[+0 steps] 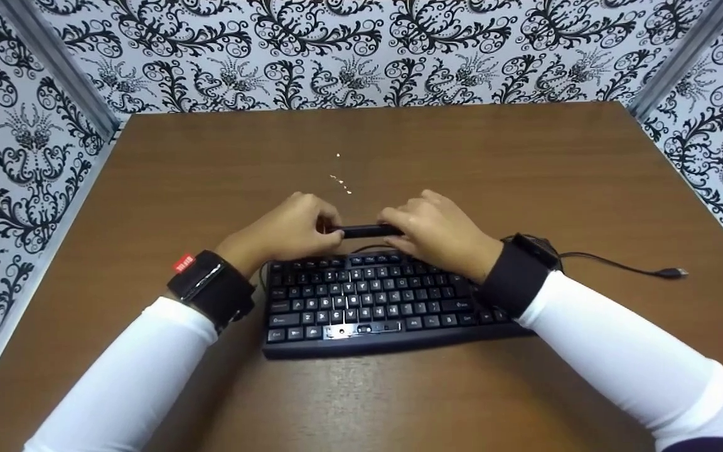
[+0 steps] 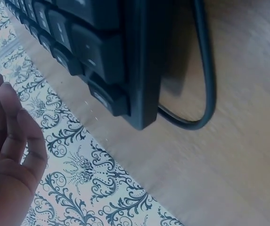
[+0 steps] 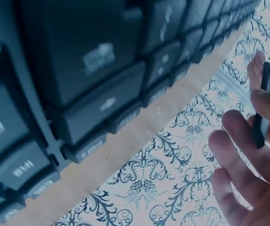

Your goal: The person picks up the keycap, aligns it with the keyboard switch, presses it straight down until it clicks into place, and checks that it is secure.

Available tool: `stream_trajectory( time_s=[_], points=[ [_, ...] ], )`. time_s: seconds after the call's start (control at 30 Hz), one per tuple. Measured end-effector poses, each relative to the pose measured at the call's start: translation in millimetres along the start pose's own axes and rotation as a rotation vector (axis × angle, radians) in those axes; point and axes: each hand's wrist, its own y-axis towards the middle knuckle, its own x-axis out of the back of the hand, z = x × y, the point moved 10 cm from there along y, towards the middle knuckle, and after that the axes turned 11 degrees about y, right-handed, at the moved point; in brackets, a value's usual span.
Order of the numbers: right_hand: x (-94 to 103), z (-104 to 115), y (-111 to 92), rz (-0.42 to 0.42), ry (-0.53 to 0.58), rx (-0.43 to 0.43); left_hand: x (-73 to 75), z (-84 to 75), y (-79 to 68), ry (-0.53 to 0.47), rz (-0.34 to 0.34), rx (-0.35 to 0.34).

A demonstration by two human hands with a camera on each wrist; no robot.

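Note:
A black space bar key (image 1: 364,231) is held level above the back edge of the black keyboard (image 1: 361,348). My left hand (image 1: 292,226) pinches its left end between thumb and fingers. At the other end my right hand (image 1: 440,229) grips it the same way. In the right wrist view the long key (image 3: 262,125) runs between thumb and fingers, its near end by the fingers. On the keyboard's front row, the bare space bar slot (image 1: 361,330) shows a shiny plate. The left wrist view catches only part of the left hand (image 2: 12,150) at its edge.
A coiled cable lies behind the keyboard's right side, its USB plug (image 1: 672,273) out to the right. Small pale crumbs (image 1: 341,182) lie on the brown table (image 1: 223,150) beyond the hands. Patterned panels (image 1: 361,56) stand at the back and sides.

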Motion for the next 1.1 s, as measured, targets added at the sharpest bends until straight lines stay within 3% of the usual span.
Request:
stream_trajectory(
  time_s=[0.2, 0.5, 0.77, 0.9, 1.1],
  points=[
    [6.5, 11.1, -9.1, -0.072, -0.047, 0.062, 0.8, -9.5, -8.8, 0.094, -0.039, -0.018],
    [9.4, 22.0, -18.1, -0.082, 0.061, 0.022, 3.4, -34.9, -43.2, 0.257, -0.240, -0.184],
    [6.8, 35.5, -25.4, -0.090, 0.059, 0.031, -1.1, -44.8, -65.4, 0.353, -0.355, -0.251],
    [5.1, 41.4, -30.0, -0.087, 0.069, 0.044, -2.1, -48.1, -72.8, 0.380, -0.382, -0.260],
    [-1.0, 48.7, -41.7, -0.060, 0.148, 0.035, -8.4, -51.6, -84.8, 0.373, -0.351, -0.240]
  ],
)
